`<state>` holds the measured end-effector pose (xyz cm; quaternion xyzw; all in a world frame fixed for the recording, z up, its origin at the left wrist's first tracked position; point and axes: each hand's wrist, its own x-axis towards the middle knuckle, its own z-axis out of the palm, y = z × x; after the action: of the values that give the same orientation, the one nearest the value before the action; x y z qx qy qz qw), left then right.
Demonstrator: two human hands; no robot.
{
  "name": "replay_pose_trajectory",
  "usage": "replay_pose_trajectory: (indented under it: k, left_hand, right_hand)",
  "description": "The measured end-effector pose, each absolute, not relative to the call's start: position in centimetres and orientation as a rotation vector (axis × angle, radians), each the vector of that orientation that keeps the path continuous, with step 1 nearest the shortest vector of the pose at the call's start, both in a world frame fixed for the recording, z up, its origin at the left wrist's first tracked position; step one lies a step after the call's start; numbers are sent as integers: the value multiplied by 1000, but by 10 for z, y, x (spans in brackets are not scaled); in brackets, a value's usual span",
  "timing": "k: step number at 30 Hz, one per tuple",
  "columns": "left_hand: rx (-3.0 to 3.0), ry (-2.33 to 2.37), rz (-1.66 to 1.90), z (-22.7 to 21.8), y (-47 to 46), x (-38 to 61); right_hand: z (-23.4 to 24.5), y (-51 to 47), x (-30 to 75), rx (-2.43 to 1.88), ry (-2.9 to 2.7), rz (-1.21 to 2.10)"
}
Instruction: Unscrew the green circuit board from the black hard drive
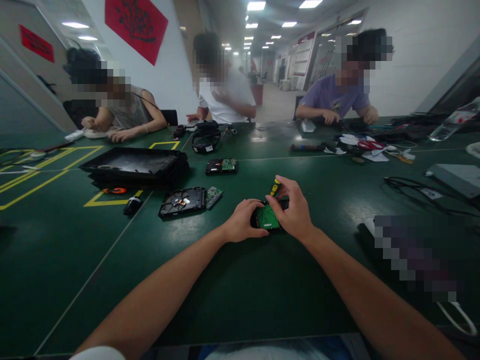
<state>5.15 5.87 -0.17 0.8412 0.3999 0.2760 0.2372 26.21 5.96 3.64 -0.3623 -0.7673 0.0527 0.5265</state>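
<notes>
A hard drive [267, 217] lies on the green table in front of me, its green circuit board facing up. My left hand [241, 220] is closed around its left side, thumb at the near edge and fingers at the far edge. In my right hand [296, 207] is a yellow and black screwdriver [275, 187], pinched between thumb and fingers above the drive's right half. The screwdriver's tip is hidden by the hand, so I cannot tell whether it sits in a screw. Part of the drive's right end is covered by the same hand.
Left of the drive lie another drive [183, 202], a loose circuit board [214, 197], a black mouse [133, 205] and a stacked black tray [135, 167]. Farther back is another drive [221, 166]. Black cables [408, 186] and a grey box [455, 179] lie right. Three people sit opposite.
</notes>
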Motion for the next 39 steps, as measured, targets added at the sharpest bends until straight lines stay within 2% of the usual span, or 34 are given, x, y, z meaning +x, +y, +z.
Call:
replay_pose_trajectory:
  k: [5, 21, 39]
  left_hand:
    - [2317, 1085, 760, -2, 59, 52]
    - [2338, 1080, 779, -2, 59, 53]
    - [2343, 1081, 772, -2, 59, 52]
  right_hand:
    - [37, 59, 262, -839, -1861, 195]
    - [37, 59, 262, -861, -1848, 89]
    - [38, 58, 261, -863, -1864, 126]
